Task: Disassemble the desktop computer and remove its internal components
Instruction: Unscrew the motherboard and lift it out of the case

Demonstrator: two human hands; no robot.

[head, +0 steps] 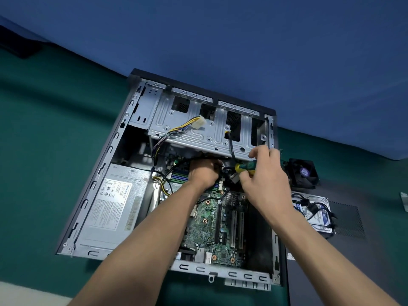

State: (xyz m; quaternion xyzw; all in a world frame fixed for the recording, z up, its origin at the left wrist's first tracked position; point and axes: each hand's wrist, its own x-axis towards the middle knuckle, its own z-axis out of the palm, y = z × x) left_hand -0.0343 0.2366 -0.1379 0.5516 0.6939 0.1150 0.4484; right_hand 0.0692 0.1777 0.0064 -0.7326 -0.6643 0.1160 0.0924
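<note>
The open case [106,173] lies on its side on the green bench [44,151], its front end toward the far edge where a blue wall rises behind. Inside, the power supply [114,202] fills the left near part and the motherboard [212,221] the right, with the drive cage [198,129] spanning the far end and a white plug on coloured wires [198,123] lying on top of it. The left hand [204,173] reaches down between the board and the cage; its fingers are curled under and out of sight, so I cannot tell whether its grip has hold of anything. The right hand [267,173] has its grip closed round a screwdriver [244,167] with a yellow and green handle, thumb and fingers wrapped on it; the shaft points left toward the left hand and its tip is hidden behind that hand's knuckles. Both forearms cover much of the board's middle. Past the case's right side, on a dark perforated panel [348,221], sit a black fan [303,173] and nearer, a hard drive [318,215] with black cables looped over it, its label too blurred to read. A pale object [404,200] is cut off at the right edge.
</note>
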